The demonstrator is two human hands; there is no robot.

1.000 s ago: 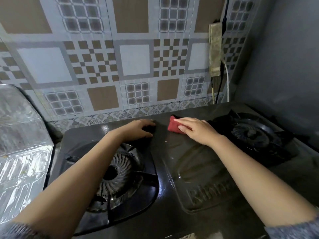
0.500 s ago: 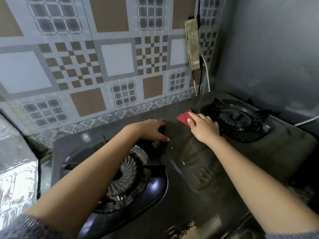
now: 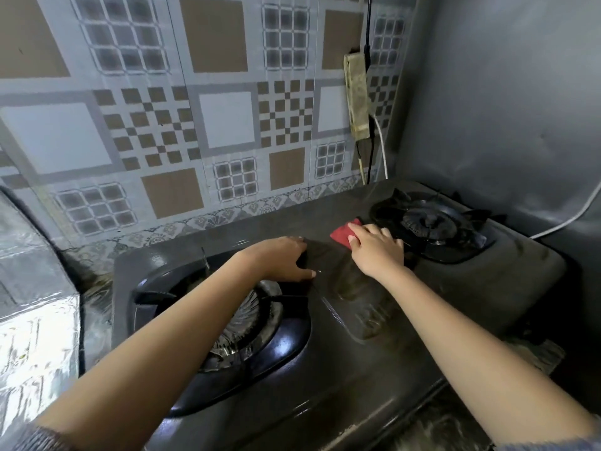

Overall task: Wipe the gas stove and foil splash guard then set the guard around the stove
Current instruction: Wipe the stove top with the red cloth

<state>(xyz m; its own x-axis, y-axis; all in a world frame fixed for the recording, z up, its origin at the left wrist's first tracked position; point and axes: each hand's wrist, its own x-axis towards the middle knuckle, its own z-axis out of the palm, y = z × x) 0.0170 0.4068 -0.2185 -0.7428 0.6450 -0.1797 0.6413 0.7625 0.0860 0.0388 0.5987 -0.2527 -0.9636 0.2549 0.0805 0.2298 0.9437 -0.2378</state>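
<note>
Wiping of gas stove (image 3: pixel 507 281) was under way, apparently mid-surface. Right hand (image 3: pixel 377 252) pressed flat on red cloth (image 3: pixel 343 235) beside right burner (image 3: pixel 429 222); left hand (image 3: pixel 283 258) lay open, bracing at left burner's (image 3: pixel 234 320) rim. Foil splash guard (image 3: pixel 29 304) stood left, off the stove: its wiping and placement likely remained. Against half a second earlier, cloth and right hand had edged closer to the right burner.

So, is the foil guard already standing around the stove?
No, the foil guard sits apart at the left of the stove, while the right hand wipes with a red cloth.
</note>
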